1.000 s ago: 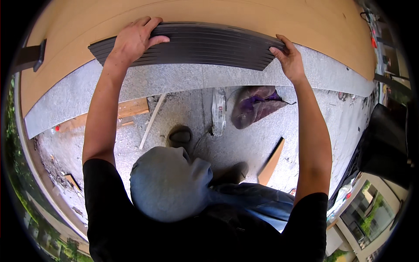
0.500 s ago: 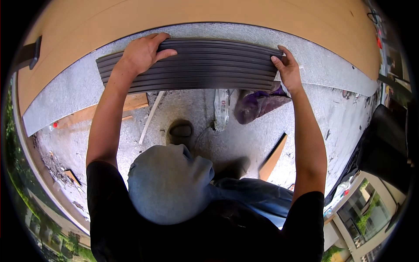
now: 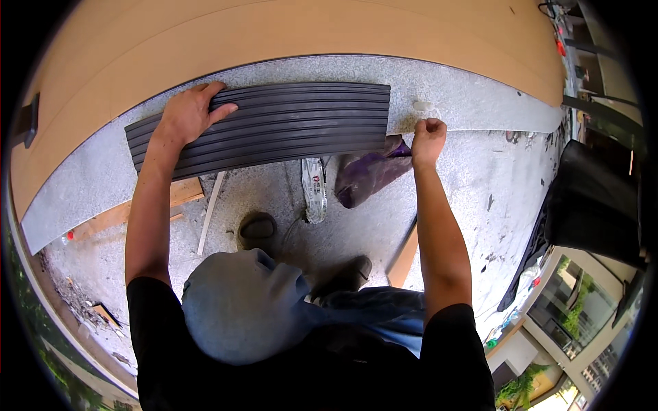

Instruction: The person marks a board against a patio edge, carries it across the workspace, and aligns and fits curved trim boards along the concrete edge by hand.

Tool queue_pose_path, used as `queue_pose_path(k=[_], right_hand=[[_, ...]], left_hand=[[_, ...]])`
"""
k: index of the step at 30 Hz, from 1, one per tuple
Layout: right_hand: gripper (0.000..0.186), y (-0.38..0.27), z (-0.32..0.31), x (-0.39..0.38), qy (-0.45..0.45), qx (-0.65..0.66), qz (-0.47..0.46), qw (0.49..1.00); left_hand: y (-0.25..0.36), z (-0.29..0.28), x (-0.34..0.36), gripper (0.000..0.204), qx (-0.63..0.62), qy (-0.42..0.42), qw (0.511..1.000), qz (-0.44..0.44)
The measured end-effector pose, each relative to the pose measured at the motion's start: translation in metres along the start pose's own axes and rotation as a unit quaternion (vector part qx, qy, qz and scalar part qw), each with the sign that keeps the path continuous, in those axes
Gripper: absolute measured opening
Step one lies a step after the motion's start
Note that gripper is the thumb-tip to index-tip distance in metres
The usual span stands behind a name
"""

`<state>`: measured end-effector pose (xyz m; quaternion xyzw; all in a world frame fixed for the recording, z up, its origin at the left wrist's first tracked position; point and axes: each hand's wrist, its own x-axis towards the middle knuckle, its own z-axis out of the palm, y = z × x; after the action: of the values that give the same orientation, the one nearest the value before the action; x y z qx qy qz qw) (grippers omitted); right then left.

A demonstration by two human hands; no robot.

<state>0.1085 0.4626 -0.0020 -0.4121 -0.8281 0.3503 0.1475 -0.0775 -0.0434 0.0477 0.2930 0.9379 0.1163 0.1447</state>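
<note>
A dark grey ribbed panel (image 3: 288, 127) lies tilted across the pale grey speckled ledge (image 3: 480, 103), its lower edge reaching past the ledge's front. My left hand (image 3: 186, 116) grips it near its left end, thumb on the ribbed face and fingers over the top edge. Off the panel's right end, my right hand (image 3: 428, 140) is apart from it, with its fingers curled together by the ledge's front edge. Whether anything is inside those fingers is hidden. Just above them a small whitish piece (image 3: 423, 107) rests on the ledge.
Under the panel a crumpled purple-brown cloth or bag (image 3: 367, 179) and a whitish packet (image 3: 314, 195) lie on the concrete floor. Wooden strips (image 3: 130, 209) and a thin white strip (image 3: 212, 212) are at left. An orange-brown board (image 3: 403, 259) is near my right forearm.
My right hand has let go of the panel's right end, moved lower and closed its fingers. The view has shifted, so the panel and my left hand appear further left and lower.
</note>
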Motion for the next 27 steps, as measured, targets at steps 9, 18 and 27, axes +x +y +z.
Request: queue_pose_path(k=[9, 18, 27], right_hand=[[0.070, -0.007, 0.020, 0.038, -0.101, 0.059, -0.024, 0.993], [0.040, -0.092, 0.035, -0.015, -0.139, 0.150, -0.095, 0.974], [0.042, -0.185, 0.086, -0.119, -0.320, 0.013, -0.241, 0.916]], left_hand=[[-0.009, 0.013, -0.003, 0.059, -0.031, 0.026, 0.999, -0.005], [-0.009, 0.015, -0.005, 0.052, -0.007, 0.031, 0.999, -0.003], [-0.014, 0.022, -0.002, 0.059, -0.031, 0.042, 0.999, 0.002]])
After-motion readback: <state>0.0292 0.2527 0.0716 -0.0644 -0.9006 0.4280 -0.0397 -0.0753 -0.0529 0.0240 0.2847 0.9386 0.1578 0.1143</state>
